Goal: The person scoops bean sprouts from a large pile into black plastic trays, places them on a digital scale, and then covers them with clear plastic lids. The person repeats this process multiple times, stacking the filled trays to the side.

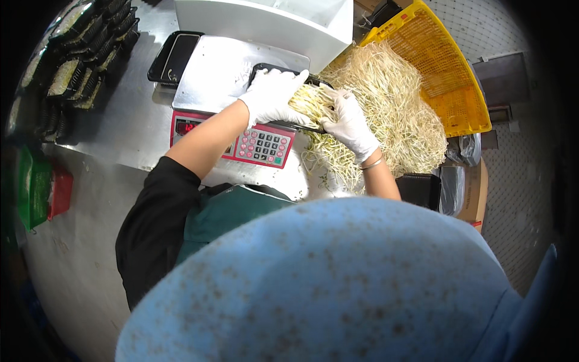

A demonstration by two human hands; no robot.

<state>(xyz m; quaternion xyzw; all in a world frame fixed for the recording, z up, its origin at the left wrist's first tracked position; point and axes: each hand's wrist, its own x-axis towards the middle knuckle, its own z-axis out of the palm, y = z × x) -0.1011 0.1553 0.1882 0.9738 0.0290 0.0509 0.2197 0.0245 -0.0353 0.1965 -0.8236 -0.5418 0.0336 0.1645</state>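
Observation:
A black plastic tray [260,67] filled with bean sprouts [313,102] sits at the right side of a scale's metal plate [211,69]. My left hand [271,99], in a white glove, lies over the tray's left part, its fingers curved round the sprouts. At the tray's right end my right hand [351,125], gloved too, has its fingers bent in on the sprouts and the rim. The palms hide part of the tray. Below the plate, the scale's red keypad panel [262,145] is partly covered by my left forearm.
A large heap of sprouts [398,114] spills from a tipped yellow crate [455,78] on the right. Filled black trays [69,78] are stacked at far left. A black tray [172,57] lies beside the scale. A white box [265,30] stands behind; green [33,187] and red baskets [60,190] sit lower left.

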